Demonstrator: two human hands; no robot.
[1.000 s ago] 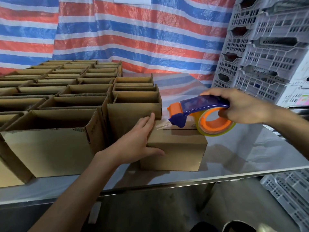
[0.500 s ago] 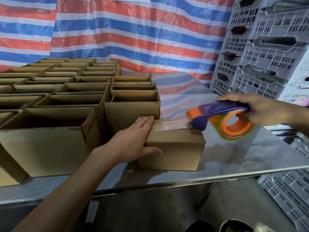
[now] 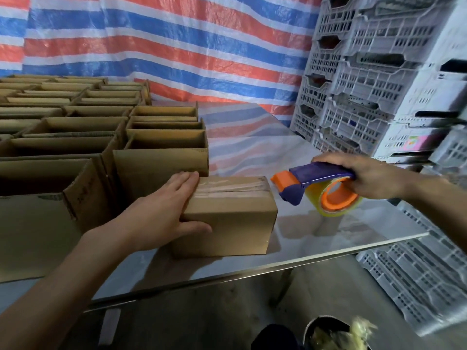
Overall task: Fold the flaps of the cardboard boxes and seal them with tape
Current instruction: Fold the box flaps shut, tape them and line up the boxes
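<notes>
Head cam view: two hands in frame and just one sealed box. The left hand (image 3: 161, 218) lies flat on the left end of the closed cardboard box (image 3: 227, 223), fingers straight along the top and thumb stretched across the front face, so it's pressing, not really clutching. The box sits on the shiny metal table (image 3: 328, 238), near the front edge, with one strip of clear tape (image 3: 227, 189) running along its top seam away from those fingers. Just off the box's far end from that hand, the right hand (image 3: 371, 178) has its fingers wrapped around the one tape dispenser (image 3: 308, 181), purple with an orange nose, not touching the box. It carries a single roll of tape (image 3: 336, 200) on an orange core. Behind and outboard of the left hand are the open cardboard boxes (image 3: 161, 157), packed side by side, well over a dozen, and I can't get an exact count. Past the right hand stand stacked grey plastic crates (image 3: 379, 72).
</notes>
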